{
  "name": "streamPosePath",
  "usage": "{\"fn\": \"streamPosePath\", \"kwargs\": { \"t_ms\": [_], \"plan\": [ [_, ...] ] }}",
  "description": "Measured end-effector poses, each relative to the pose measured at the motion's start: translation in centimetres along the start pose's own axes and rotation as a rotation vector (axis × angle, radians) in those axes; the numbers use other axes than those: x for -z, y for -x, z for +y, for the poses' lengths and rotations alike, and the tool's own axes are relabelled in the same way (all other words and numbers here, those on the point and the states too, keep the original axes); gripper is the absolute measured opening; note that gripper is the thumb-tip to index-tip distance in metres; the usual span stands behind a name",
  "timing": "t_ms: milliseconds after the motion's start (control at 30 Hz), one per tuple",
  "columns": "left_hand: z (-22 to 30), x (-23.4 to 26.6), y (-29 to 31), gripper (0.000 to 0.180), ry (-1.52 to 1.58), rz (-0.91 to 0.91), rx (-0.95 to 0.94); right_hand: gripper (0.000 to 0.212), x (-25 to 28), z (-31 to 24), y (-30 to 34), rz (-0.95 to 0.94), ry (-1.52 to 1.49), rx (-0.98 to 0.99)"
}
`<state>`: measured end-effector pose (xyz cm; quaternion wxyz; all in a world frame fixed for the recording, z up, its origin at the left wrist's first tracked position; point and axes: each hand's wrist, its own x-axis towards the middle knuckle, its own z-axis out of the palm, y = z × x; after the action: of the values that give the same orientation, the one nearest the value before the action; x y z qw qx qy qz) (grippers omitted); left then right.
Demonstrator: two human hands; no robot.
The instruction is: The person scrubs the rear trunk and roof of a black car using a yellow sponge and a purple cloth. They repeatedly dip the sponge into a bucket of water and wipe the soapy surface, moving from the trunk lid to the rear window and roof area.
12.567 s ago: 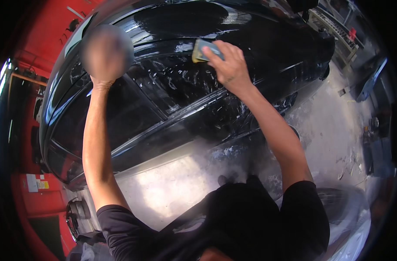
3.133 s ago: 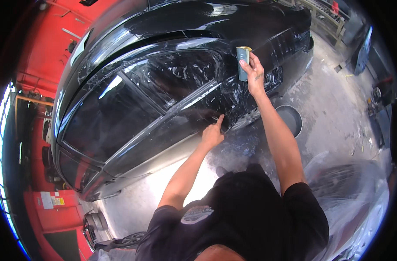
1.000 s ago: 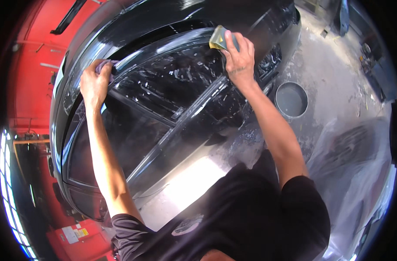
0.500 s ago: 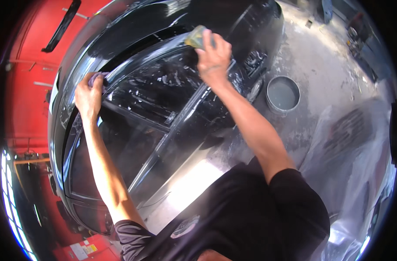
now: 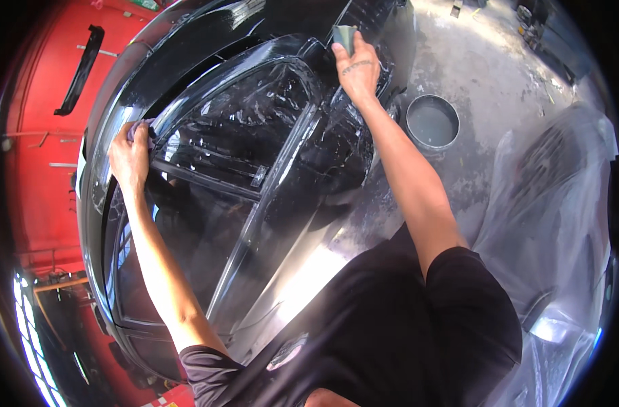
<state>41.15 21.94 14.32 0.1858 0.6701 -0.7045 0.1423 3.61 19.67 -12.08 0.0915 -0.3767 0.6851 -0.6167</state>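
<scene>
A black car [image 5: 207, 81] fills the left and middle of the view, with white streaks and wet marks on its side window [image 5: 248, 129]. My left hand [image 5: 128, 159] is closed on a bunched purple cloth [image 5: 142, 129] at the edge of the roof, beside the window frame. Farther off and to the right, my right hand [image 5: 359, 73] grips a grey-green sponge [image 5: 343, 39] between thumb and fingers. The sponge is over the car body beyond the window's far corner; whether it touches the paint I cannot tell.
On the concrete floor right of the car stands a round bucket [image 5: 433, 123] of greyish liquid. Clear plastic sheeting [image 5: 560, 203] drapes a large object at the right. Behind the car's left side is a red wall [image 5: 45, 176] with a black trim piece [image 5: 82, 71] on it.
My right hand has carried the sponge right and farther away, from the window's upper frame to the body past its corner. My left hand stays on the roof edge with the cloth.
</scene>
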Motion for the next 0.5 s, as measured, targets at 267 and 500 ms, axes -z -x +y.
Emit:
{"fn": "streamPosePath", "kwargs": {
  "t_ms": [267, 500],
  "plan": [
    [0.8, 0.0, -0.1, 0.053, -0.05, 0.018, 0.036, 0.078, -1.2, -2.6, 8.5, -0.05, 0.15, -0.016],
    [-0.2, -0.1, 0.2, 0.054, -0.018, 0.063, -0.065, 0.077, -2.0, -2.2, 8.4, -0.011, 0.089, -0.128]
  ]
}}
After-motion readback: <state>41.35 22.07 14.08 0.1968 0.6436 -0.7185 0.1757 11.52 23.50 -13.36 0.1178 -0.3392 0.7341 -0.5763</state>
